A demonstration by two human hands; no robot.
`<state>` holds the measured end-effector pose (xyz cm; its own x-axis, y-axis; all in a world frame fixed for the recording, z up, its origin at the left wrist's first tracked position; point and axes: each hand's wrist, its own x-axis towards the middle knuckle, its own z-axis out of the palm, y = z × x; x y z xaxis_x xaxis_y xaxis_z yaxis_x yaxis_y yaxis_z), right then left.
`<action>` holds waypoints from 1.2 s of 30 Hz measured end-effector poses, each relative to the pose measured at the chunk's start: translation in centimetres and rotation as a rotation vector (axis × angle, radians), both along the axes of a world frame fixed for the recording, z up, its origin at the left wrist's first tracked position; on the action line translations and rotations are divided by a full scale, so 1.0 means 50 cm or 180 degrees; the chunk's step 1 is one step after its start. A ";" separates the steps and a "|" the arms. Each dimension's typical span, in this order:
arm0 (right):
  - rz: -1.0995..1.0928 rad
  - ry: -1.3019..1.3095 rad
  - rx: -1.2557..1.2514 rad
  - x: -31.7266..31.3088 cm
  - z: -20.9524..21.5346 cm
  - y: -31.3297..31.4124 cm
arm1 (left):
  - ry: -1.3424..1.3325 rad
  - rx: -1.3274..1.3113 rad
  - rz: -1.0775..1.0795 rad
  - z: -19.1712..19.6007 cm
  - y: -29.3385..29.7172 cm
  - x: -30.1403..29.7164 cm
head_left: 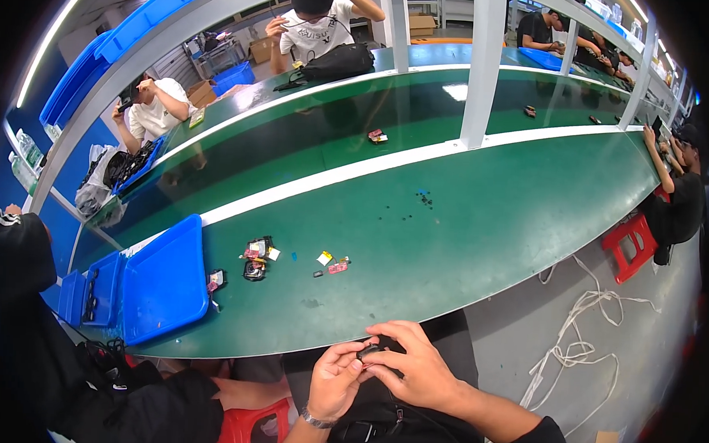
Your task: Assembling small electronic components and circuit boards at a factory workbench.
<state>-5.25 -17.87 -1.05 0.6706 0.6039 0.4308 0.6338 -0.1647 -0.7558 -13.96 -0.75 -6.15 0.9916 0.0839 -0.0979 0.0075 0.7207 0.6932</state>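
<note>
Just off the near edge of the green table [415, 263], my left hand [335, 381] and my right hand [416, 368] come together around a small black device [369, 351]. The fingers of both are closed on it, and they hide much of its shape. A reddish bit shows beneath it between the fingertips. Ahead on the table lie a red circuit board [338, 268], a small white-and-yellow piece [325, 258] and a small dark piece [317, 274]. Left of these sits a cluster of small black electronic parts [255, 259] with red and white bits.
A blue tray [165, 277] stands at the table's left end, with smaller blue bins [102, 291] beside it. Tiny dark pieces [424, 199] are scattered farther back. A white frame post [481, 77] rises behind. White cable [576, 354] lies on the floor at right. Other people sit around.
</note>
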 end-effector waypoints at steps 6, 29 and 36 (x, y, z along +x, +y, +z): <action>-0.0023 0.0054 0.0056 0.006 -0.008 0.001 | 0.0090 0.0121 0.0031 0.007 -0.003 0.001; -0.0190 0.0876 0.0694 0.022 -0.023 0.025 | -0.0148 0.2116 0.0862 0.056 -0.002 0.040; -0.0558 0.0422 0.0580 0.033 -0.012 0.044 | -0.0228 0.2592 0.1174 0.071 0.000 0.078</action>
<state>-3.59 -15.70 -1.67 0.8157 0.3946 0.4231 0.5013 -0.1169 -0.8574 -10.03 -0.73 -2.61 0.8894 0.4149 0.1921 -0.1901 -0.0467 0.9807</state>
